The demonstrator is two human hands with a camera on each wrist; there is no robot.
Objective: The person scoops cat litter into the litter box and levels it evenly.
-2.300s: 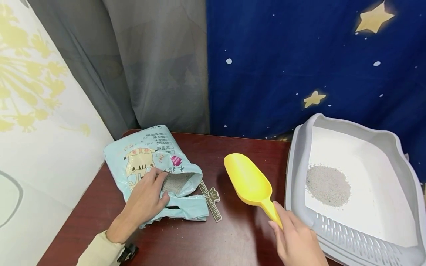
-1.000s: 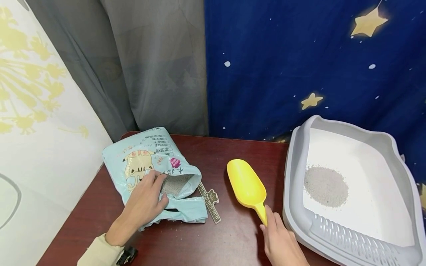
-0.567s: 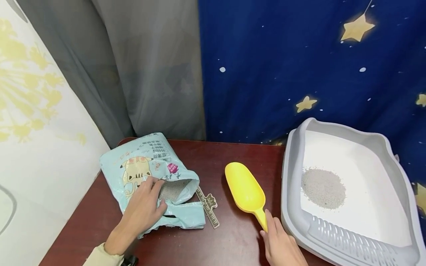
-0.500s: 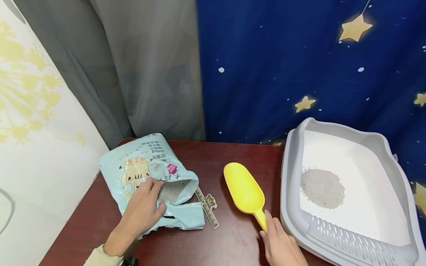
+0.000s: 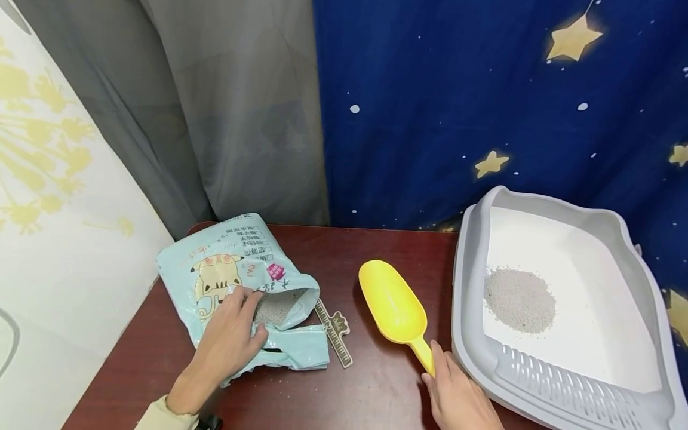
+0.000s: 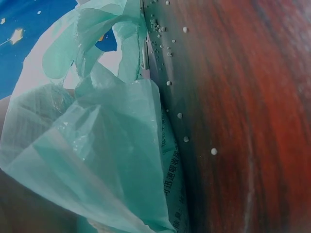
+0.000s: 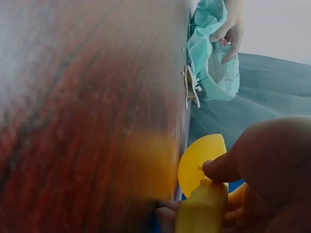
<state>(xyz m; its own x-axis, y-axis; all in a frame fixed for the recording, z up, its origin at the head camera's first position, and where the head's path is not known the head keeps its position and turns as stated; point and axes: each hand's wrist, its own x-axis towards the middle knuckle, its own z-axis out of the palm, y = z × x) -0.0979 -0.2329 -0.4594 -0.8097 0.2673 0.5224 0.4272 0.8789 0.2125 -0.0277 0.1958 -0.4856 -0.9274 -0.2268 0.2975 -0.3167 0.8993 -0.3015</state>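
Observation:
A light-blue bag of cat litter lies on its side at the left of the table, its mouth facing right with grey granules inside. My left hand grips the rim of that mouth, thumb apart from the fingers; in the left wrist view the crumpled plastic of the bag hides it. A yellow scoop with no litter in it hangs low over the table. My right hand holds the scoop by its handle, the thumb lying along it in the right wrist view.
At right stands a grey litter box with a white bottom and a round patch of litter. A flat ruler-like piece lies beside the bag. Stray granules dot the tabletop. Curtains hang behind.
My right hand has brought the scoop a little left and down, away from the litter box, and then hardly moved. My left hand has stayed at the bag's mouth. The view has shifted slightly.

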